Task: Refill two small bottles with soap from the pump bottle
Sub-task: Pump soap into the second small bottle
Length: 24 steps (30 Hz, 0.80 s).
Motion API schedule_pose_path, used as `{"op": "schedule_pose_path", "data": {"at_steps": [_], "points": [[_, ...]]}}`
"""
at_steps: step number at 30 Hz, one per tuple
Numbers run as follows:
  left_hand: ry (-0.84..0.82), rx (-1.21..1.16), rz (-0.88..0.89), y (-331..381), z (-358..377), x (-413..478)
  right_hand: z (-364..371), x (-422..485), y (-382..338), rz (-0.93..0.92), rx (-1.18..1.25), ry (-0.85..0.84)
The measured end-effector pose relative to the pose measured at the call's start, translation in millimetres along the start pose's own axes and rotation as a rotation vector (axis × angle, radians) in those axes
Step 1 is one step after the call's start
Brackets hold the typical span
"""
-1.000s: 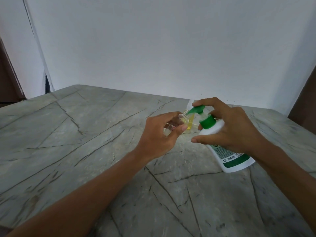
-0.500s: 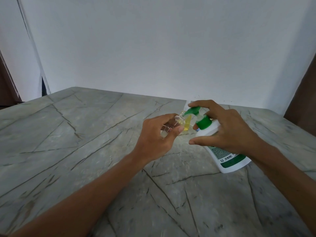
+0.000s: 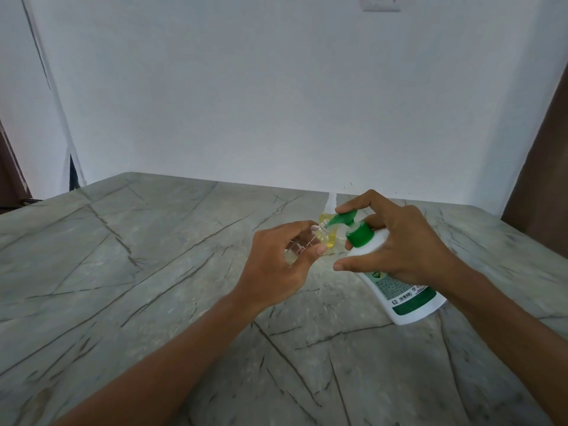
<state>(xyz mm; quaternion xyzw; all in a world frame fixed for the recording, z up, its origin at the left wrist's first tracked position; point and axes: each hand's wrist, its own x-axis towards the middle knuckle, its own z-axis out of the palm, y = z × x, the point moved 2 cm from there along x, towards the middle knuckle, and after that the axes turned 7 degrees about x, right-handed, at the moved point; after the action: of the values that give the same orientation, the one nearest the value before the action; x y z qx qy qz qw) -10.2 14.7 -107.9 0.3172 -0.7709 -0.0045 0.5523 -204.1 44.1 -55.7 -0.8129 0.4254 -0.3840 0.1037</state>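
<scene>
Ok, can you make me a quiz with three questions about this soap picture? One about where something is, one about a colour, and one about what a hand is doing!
1. Where is the yellow bottle?
A) standing on the table
B) on a shelf
C) inside a box

2. What colour is the pump head of the pump bottle?
A) red
B) green
C) blue

3. What is the left hand doing?
A) lying flat
B) holding a small clear bottle
C) waving in the air

Answers:
1 A: it stands upright on the table, just behind the small clear bottle.
2 B: the spout and collar are bright green.
3 B: its fingers curl round the tilted bottle, whose mouth sits at the tip of the pump head.
</scene>
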Motion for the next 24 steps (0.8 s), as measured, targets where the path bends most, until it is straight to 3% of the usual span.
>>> {"op": "schedule_pose_path", "data": {"at_steps": [24], "points": [[0.001, -0.019, -0.020, -4.6, -1.3, -1.3, 2.1, 0.7, 0.1, -0.022, 0.006, -0.008]]}}
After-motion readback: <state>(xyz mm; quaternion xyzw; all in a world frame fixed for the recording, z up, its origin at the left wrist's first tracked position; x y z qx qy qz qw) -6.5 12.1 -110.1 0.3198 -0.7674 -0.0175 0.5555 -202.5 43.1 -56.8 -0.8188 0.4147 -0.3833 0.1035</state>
